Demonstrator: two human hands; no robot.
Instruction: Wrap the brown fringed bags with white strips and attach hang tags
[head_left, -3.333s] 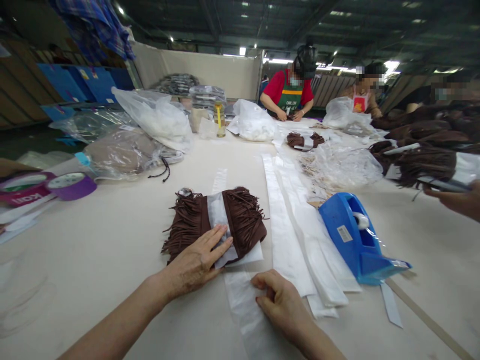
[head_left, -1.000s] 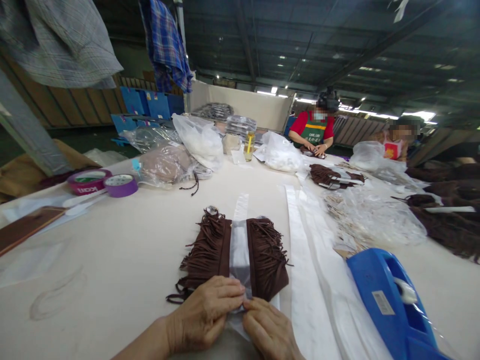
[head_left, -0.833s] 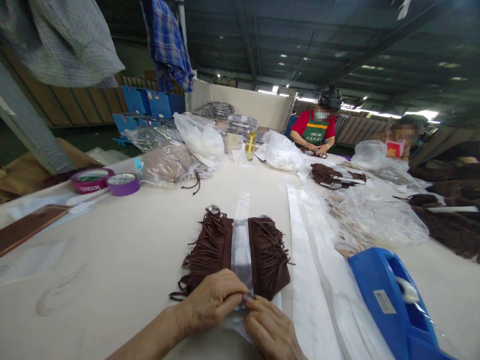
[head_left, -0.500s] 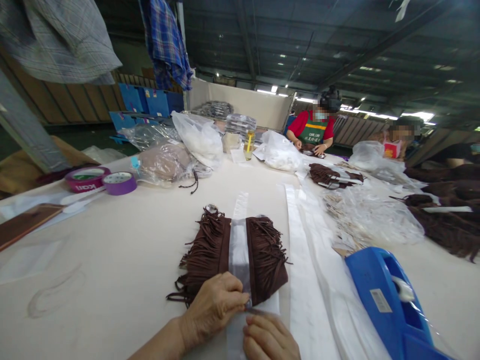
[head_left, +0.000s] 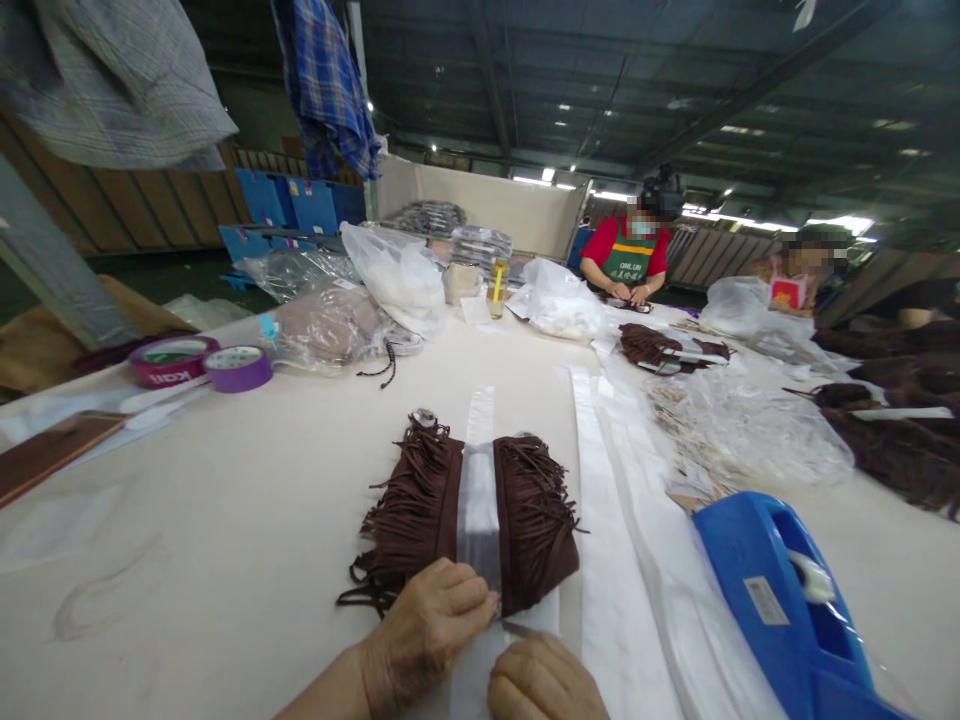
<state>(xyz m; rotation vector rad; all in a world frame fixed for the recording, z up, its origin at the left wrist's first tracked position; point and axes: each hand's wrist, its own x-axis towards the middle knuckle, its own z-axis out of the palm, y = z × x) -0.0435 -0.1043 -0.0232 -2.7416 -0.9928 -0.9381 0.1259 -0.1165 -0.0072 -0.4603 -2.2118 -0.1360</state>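
A dark brown fringed piece (head_left: 536, 520) lies in front of me, with a translucent strip (head_left: 478, 505) wrapped around its middle. My left hand (head_left: 431, 625) is closed at the near edge of the piece, thumb and fingers pinching the strip there. Just to the right and nearer to me, my right hand (head_left: 547, 680) is curled shut. A thin grey sliver (head_left: 521, 630) sticks out at its fingers; what it belongs to is hidden. White paper or film lies beneath the near end of the strip.
At right stands a blue tape dispenser (head_left: 780, 600) beside long white strips (head_left: 607, 520). Purple tape rolls (head_left: 238, 368) and a brown phone-like slab (head_left: 56, 450) lie left. Plastic bags (head_left: 322, 325) and another fringed bundle (head_left: 671, 348) lie farther back. A co-worker (head_left: 626, 255) works across the table.
My right hand has shifted slightly down and its fingers are more curled. The thin sliver now shows at its fingers. My left hand keeps its pinch, and the fringed piece has barely moved.
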